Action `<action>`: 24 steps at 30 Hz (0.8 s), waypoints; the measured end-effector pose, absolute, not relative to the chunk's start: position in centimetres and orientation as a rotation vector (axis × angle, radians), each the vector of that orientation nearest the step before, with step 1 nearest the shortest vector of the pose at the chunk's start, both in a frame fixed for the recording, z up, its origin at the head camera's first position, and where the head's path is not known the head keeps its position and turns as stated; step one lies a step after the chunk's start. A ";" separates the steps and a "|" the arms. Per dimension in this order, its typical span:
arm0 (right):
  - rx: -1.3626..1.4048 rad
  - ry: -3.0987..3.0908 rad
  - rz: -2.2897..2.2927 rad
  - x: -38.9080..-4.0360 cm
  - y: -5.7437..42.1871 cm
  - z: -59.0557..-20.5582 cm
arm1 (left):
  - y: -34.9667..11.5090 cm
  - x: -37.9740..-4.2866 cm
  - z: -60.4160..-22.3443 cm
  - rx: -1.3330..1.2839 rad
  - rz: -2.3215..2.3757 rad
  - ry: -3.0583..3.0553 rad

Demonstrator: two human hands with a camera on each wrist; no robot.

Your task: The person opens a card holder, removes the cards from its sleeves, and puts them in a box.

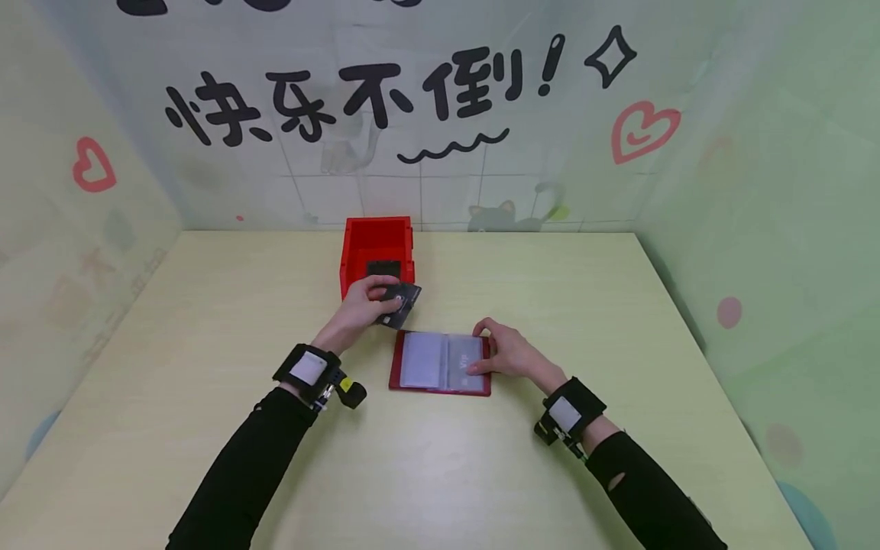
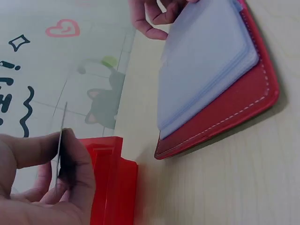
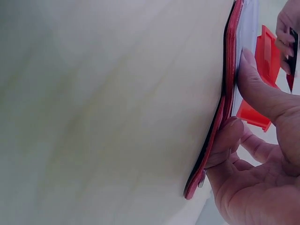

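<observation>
My left hand point(image 1: 363, 302) pinches a thin black card point(image 1: 402, 304) between thumb and fingers, just in front of the red bin. The left wrist view shows that card point(image 2: 61, 145) edge-on. A red card holder point(image 1: 396, 374) lies spread on the table, its clear plastic sleeves point(image 1: 422, 359) facing up. My right hand point(image 1: 509, 351) grips the holder's right side. In the right wrist view the thumb lies on the sleeves point(image 3: 246, 28) and the fingers curl at the red cover point(image 3: 229, 61). Whether the thumb has lifted a single sleeve, I cannot tell.
A red plastic bin point(image 1: 378, 238) stands at the back of the table, behind my left hand, with a dark flat item point(image 1: 383, 267) inside. The light wooden table point(image 1: 440, 473) meets printed cloth walls point(image 1: 770, 229) at the back and sides.
</observation>
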State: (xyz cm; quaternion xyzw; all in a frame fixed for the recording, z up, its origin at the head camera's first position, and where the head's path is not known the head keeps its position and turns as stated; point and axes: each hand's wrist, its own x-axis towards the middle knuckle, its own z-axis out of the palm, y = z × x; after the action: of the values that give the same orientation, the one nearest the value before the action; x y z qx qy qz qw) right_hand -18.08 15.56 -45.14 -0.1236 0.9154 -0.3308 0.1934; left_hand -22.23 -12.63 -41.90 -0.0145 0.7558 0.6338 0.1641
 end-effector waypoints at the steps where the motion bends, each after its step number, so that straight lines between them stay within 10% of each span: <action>1: -0.349 2.568 -0.929 -18.1 15.6 -45.1 | -12.8 -22.5 -41.9 -0.085 1.860 2.145; 24: -0.337 2.544 -0.964 -18.1 15.8 -45.1 | -10.5 -28.3 -42.1 -0.337 1.505 2.691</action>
State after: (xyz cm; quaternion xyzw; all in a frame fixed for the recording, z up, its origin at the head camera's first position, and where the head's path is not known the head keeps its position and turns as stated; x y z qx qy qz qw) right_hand -18.07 15.84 -45.11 -0.1205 0.9095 -0.3445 0.1990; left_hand -28.27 -10.53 -42.07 -0.1085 0.8675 0.4851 0.0199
